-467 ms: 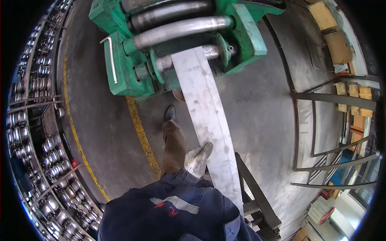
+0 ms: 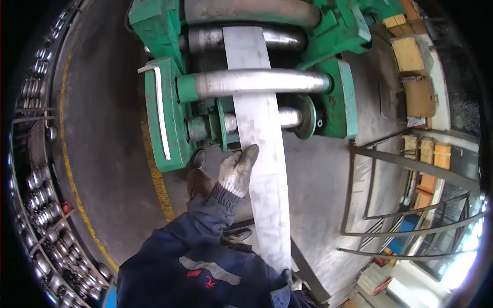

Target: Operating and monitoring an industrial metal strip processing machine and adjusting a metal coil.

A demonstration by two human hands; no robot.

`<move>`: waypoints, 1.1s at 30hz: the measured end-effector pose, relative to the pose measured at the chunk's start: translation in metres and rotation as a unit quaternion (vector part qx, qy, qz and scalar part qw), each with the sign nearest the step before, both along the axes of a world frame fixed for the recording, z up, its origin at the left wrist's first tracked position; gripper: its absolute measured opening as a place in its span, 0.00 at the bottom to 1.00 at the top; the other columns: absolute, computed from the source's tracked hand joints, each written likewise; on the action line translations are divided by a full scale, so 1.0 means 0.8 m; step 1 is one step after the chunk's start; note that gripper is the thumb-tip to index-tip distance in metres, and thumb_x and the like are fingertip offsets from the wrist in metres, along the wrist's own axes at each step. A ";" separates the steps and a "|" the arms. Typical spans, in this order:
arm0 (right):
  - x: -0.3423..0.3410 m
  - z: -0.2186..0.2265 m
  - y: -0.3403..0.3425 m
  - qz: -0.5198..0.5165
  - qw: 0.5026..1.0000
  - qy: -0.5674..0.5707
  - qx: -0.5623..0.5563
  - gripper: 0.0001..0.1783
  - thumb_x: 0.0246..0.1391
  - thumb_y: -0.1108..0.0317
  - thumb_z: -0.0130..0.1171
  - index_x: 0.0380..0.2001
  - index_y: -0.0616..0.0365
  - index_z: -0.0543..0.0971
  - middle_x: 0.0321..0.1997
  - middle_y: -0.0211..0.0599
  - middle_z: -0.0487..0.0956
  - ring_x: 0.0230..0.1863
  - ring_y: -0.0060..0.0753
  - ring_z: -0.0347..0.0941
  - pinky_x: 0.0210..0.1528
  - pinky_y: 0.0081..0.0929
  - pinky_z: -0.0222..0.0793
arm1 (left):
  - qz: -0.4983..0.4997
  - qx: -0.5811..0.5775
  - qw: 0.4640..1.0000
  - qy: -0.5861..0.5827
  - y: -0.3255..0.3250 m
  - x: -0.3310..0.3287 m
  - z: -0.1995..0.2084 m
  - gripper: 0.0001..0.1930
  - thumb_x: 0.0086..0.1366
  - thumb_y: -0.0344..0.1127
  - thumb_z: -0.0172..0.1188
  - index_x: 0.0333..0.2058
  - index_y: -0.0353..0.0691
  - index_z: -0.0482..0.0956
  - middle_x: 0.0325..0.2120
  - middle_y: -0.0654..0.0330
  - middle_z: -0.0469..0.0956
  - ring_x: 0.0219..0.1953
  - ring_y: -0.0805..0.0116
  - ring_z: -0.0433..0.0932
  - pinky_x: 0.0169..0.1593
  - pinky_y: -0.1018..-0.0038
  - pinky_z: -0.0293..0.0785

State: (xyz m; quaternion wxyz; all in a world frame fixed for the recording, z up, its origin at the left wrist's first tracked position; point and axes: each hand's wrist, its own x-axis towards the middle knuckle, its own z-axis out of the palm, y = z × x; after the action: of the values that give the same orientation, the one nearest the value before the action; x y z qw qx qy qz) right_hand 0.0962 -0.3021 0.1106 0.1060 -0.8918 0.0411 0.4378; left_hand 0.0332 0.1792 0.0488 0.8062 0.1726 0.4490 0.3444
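Observation:
A long flat metal strip [image 2: 267, 169] runs away from me into a green roller machine [image 2: 336, 102]. It lies over the flanged guide roller [image 2: 290, 118], passes beneath a shiny roller [image 2: 257, 82] and reaches onto the roller behind. My left hand [image 2: 237, 172], in a worn grey-white glove, grips the strip's left edge just short of the guide roller, thumb on top and fingers hidden below. At the near end of the strip, beside its right edge, a small part of my right hand [image 2: 295, 281] shows; its fingers cannot be made out.
A pale L-shaped bar [image 2: 160, 113] rests on the machine's left block. Under the strip's near end is a dark metal stand [image 2: 308, 274]. Racks of shiny round metal parts [image 2: 43, 200] line the left side. Metal frames [image 2: 411, 164] and wooden boxes [image 2: 418, 100] stand at the right.
The strip has moved forward, from the guide roller to beneath the shiny roller and onto the one behind. My left hand has gone forward with it, and I am closer to the machine.

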 end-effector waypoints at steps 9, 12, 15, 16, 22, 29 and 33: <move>0.013 -0.017 0.175 -0.046 0.999 0.002 0.029 0.32 0.54 0.47 0.59 0.38 0.76 0.79 0.34 0.43 0.81 0.36 0.25 0.75 0.41 0.26 0.71 | -0.523 0.142 0.836 0.084 -0.193 -0.069 -0.033 0.24 0.62 0.52 0.57 0.49 0.41 0.77 0.42 0.47 0.78 0.48 0.57 0.76 0.50 0.67 0.71; 0.008 -0.011 0.226 -0.077 0.994 -0.012 0.079 0.33 0.53 0.46 0.60 0.41 0.75 0.78 0.37 0.43 0.81 0.38 0.27 0.75 0.44 0.26 0.71 | -0.324 0.090 0.935 0.114 -0.188 -0.051 0.007 0.23 0.63 0.53 0.55 0.44 0.39 0.80 0.40 0.49 0.80 0.45 0.60 0.78 0.48 0.69 0.71; 0.025 -0.011 0.269 -0.038 0.990 -0.041 0.130 0.37 0.51 0.43 0.60 0.42 0.74 0.78 0.36 0.44 0.81 0.37 0.27 0.76 0.42 0.27 0.72 | -0.284 0.096 0.941 0.159 -0.151 -0.033 0.011 0.21 0.67 0.50 0.51 0.41 0.35 0.79 0.30 0.51 0.80 0.36 0.68 0.78 0.41 0.70 0.71; 0.027 -0.012 0.288 -0.043 0.988 -0.056 0.137 0.35 0.50 0.41 0.61 0.34 0.73 0.79 0.29 0.39 0.79 0.31 0.25 0.73 0.36 0.27 0.71 | -0.290 0.102 0.936 0.173 -0.126 -0.026 0.018 0.23 0.66 0.52 0.51 0.38 0.34 0.79 0.28 0.47 0.79 0.33 0.63 0.79 0.38 0.67 0.71; 0.059 -0.036 0.356 0.029 0.979 -0.082 0.182 0.35 0.51 0.42 0.59 0.31 0.74 0.79 0.25 0.41 0.78 0.29 0.24 0.71 0.34 0.27 0.68 | -0.159 0.121 0.960 0.197 -0.093 0.014 -0.031 0.32 0.61 0.61 0.54 0.39 0.29 0.79 0.30 0.44 0.80 0.36 0.64 0.79 0.39 0.67 0.72; 0.045 -0.069 0.121 0.261 0.903 -0.101 0.326 0.29 0.52 0.48 0.60 0.44 0.65 0.75 0.33 0.49 0.81 0.36 0.38 0.79 0.41 0.31 0.73 | -0.002 0.040 0.999 0.028 -0.057 0.020 -0.050 0.22 0.64 0.39 0.59 0.45 0.20 0.74 0.40 0.55 0.78 0.42 0.73 0.76 0.47 0.80 0.72; -0.019 -0.087 -0.030 0.057 0.986 -0.032 0.152 0.29 0.52 0.48 0.60 0.43 0.65 0.76 0.33 0.48 0.81 0.35 0.37 0.78 0.41 0.31 0.73 | -0.040 0.069 0.996 0.042 -0.064 0.036 -0.035 0.21 0.66 0.34 0.56 0.48 0.19 0.71 0.44 0.53 0.76 0.46 0.71 0.75 0.51 0.79 0.71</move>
State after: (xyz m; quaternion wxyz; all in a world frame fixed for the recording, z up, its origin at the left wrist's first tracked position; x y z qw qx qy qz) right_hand 0.0811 -0.3264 0.0412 0.2163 -0.8796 -0.0807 0.4159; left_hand 0.0624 0.1283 0.0205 0.7857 0.2603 0.4505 0.3347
